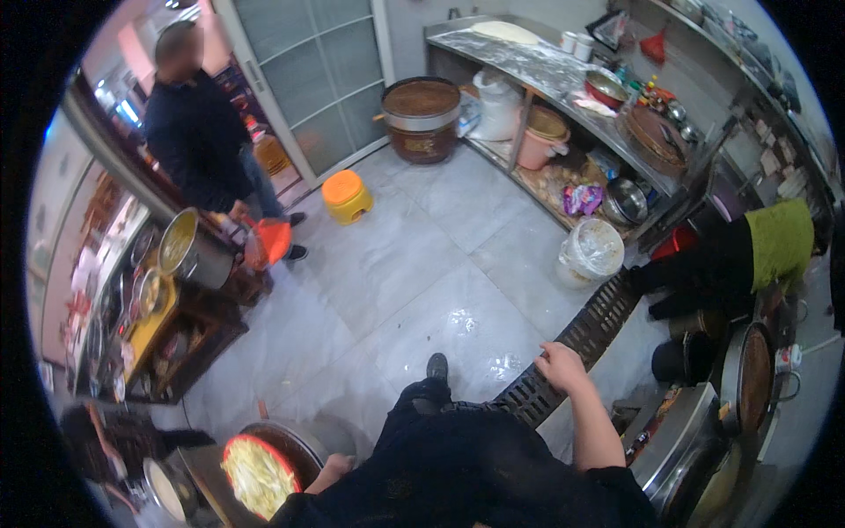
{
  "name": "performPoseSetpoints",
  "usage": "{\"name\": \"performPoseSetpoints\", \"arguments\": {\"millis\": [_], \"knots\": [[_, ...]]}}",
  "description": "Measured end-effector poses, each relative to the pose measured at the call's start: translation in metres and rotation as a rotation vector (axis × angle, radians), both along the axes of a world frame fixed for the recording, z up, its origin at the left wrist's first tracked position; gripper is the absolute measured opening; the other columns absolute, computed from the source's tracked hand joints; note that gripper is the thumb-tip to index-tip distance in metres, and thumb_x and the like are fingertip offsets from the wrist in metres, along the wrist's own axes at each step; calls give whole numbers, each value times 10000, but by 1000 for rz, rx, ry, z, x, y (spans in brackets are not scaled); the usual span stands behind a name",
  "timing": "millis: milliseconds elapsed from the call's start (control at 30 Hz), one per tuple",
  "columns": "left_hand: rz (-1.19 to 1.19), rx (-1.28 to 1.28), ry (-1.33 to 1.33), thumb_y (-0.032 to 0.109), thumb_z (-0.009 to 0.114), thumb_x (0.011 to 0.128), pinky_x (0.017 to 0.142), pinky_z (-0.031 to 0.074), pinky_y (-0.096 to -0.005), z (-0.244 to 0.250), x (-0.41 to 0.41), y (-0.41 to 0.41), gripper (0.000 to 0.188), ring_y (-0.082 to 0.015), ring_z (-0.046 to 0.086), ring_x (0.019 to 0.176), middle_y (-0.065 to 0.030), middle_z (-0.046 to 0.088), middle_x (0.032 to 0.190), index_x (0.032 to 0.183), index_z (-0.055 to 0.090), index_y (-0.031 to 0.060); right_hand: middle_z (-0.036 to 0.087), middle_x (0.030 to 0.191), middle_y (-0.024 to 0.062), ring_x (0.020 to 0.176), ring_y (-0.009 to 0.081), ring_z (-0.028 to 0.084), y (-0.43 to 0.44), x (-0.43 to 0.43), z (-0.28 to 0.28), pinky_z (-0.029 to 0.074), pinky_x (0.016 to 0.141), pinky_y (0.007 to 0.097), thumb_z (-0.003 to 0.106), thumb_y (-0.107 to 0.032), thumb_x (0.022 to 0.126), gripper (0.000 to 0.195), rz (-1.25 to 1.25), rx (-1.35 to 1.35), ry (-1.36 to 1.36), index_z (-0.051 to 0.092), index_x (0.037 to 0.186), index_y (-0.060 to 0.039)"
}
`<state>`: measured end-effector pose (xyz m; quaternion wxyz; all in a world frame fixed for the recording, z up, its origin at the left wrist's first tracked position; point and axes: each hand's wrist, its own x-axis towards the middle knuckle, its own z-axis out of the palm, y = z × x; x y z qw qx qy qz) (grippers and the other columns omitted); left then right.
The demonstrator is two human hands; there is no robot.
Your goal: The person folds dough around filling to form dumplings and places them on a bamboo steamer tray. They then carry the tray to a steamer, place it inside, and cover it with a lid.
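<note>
My right hand (562,367) hangs over the slotted floor drain cover (577,340). Its fingers are loosely bent and a little apart, with nothing in them. At the lower left, my left hand (338,467) is beside the metal-banded rim of a large round brown-topped vessel (300,443). Whether its curled fingers touch that rim, I cannot tell. A red basin (274,445) of chopped pale cabbage (259,480) is next to my left forearm and overlaps the vessel's top. My dark clothing hides part of the left arm.
A person (198,132) stands by the doorway, holding an orange-red bag (270,241). Another bends at right, a green cloth (782,244) over their back. An orange stool (346,198), white bucket (589,254) and lidded vat (422,122) stand on the tiles. Dough (505,32) rests on a floured counter (488,56).
</note>
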<state>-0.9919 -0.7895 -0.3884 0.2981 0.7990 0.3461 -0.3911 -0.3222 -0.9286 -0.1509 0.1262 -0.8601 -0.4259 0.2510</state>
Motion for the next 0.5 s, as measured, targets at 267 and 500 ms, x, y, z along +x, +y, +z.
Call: {"name": "performPoseSetpoints", "arguments": {"millis": [267,500], "knots": [[746,120,-146,452,630,880,966,508,-466,24,182,263,524,-394,654,1117,-236,705,1151,1143,714,6,723,1002,227,1021,398,676,-53,41,-124,528,901,474,592,-413,879,434,-289,-364,179,738,1018,-29],[755,267,-542,330,653,901,948,520,-412,97,341,404,449,-358,676,1083,-252,705,1129,1165,682,-32,708,1108,236,1079,401,661,-174,26,-216,523,930,490,541,-397,920,423,-186,-698,195,768,1040,-60]]}}
